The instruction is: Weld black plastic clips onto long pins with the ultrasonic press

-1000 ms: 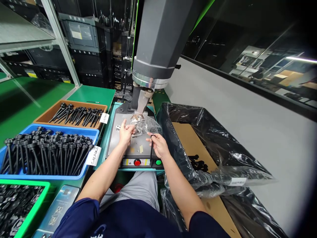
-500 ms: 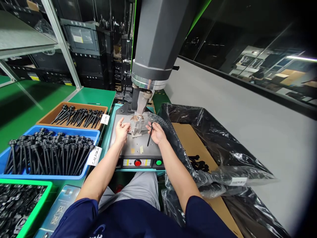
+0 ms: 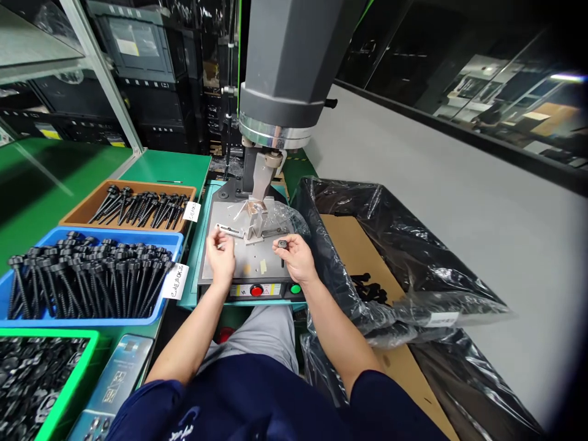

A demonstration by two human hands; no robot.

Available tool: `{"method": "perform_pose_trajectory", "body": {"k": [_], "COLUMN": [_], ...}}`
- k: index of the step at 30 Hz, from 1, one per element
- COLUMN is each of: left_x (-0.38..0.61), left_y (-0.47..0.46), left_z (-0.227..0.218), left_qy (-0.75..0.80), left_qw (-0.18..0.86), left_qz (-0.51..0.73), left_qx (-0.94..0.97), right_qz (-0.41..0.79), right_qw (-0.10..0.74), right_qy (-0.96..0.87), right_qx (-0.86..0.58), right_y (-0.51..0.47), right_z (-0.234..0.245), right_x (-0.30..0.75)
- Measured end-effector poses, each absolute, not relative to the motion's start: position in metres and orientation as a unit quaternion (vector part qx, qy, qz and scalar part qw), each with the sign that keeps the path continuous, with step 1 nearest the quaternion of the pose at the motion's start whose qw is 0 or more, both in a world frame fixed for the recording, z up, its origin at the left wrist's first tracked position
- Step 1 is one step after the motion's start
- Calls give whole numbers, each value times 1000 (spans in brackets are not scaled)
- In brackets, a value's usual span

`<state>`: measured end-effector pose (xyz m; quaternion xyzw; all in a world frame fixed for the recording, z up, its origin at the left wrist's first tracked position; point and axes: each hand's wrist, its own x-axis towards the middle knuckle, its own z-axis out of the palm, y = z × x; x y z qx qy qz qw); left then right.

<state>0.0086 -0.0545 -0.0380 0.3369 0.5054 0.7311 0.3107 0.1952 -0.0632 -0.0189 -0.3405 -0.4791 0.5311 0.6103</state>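
My right hand [image 3: 297,256] is closed on a black screw [image 3: 282,244], whose head points up at me; the shank is hidden in my fingers. My left hand [image 3: 220,256] hovers over the grey metal plate [image 3: 243,264] with fingertips pinched on something small I cannot make out. Both hands are just in front of the metal fixture [image 3: 255,223] under the press horn [image 3: 261,177]. A crumpled clear plastic bag [image 3: 281,215] lies to the right of the fixture.
The big grey press head [image 3: 289,67] hangs above. Red [image 3: 256,290] and green [image 3: 295,288] buttons sit on the machine's front. Brown [image 3: 80,211], blue [image 3: 165,245] and green [image 3: 68,392] trays of black parts stand left. A black-lined cardboard box [image 3: 349,245] stands right.
Both hands have drawn back from the fixture toward the front of the plate. The right hand has turned the screw so its head faces up.
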Motion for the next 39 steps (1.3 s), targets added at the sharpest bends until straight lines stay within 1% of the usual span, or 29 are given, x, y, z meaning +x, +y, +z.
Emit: {"method": "perform_pose_trajectory", "body": {"k": [3,6,8,12,15,18,21,24,27,29,32,33,37,39], "left_x": [23,34,36,32,22,6,-23,-63,-111,-148,-210,-232,-305,-328], "left_y": [-84,-99,-102,-105,-115,-130,-145,-166,-192,-206,-218,-219,-211,-203], "left_z": [-35,-33,-34,-38,-37,-31,-23,-11,8,21,37,41,42,36], "left_qy": [455,409,404,434,456,487,520,564,629,675,782,814,893,919], "left_qw": [400,460,463,425,418,425,412,356,258,180,39,8,-43,-42], "left_qz": [654,587,562,532,518,531,580,620,620,599,497,457,336,280], "left_qx": [453,526,554,590,591,548,473,412,392,390,374,359,298,276], "right_qz": [495,505,523,557,578,589,589,612,641,651,658,662,668,666], "right_qw": [618,619,621,627,611,587,566,537,519,517,517,515,508,507], "right_qy": [-526,-525,-506,-462,-457,-465,-468,-465,-453,-445,-440,-439,-438,-438], "right_qx": [-309,-295,-292,-290,-290,-304,-338,-347,-339,-333,-326,-323,-322,-327], "right_y": [-72,-79,-82,-84,-86,-87,-81,-77,-77,-78,-76,-76,-76,-78], "right_z": [-10,-5,-4,-2,-3,-12,-30,-48,-59,-63,-65,-66,-67,-67], "right_x": [182,168,159,150,154,162,167,166,164,164,165,165,170,173]}}
